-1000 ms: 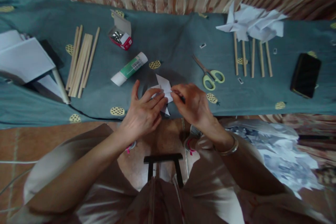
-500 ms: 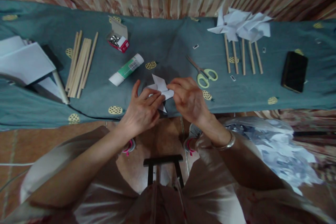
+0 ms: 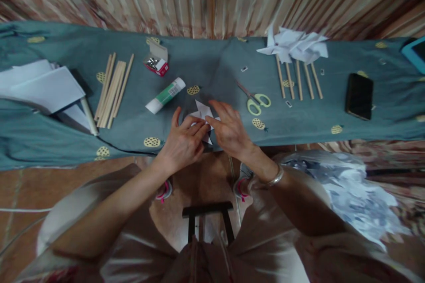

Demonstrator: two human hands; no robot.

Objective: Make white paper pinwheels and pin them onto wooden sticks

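A white paper pinwheel with pointed, folded blades lies near the front edge of the cloth, partly covered by both hands. My left hand holds it down with fingertips pressed together near its middle, the thumb sticking up. On the other side, my right hand touches the paper near the centre with its thumb tip, while its index finger is stretched out above. Beyond the pinwheel lies a green and white glue stick. Scissors with light green handles rest to the right.
Wooden sticks and white paper sheets lie left, with a small red box of metal pieces nearby. Finished pinwheels on sticks and a black phone are right. A plastic bag of white paper stands below the table edge.
My right hand's fingers have opened from a pinch at the paper's right side, and its thumb has shifted toward the middle. My left hand stays on the pinwheel. The view has shifted slightly.
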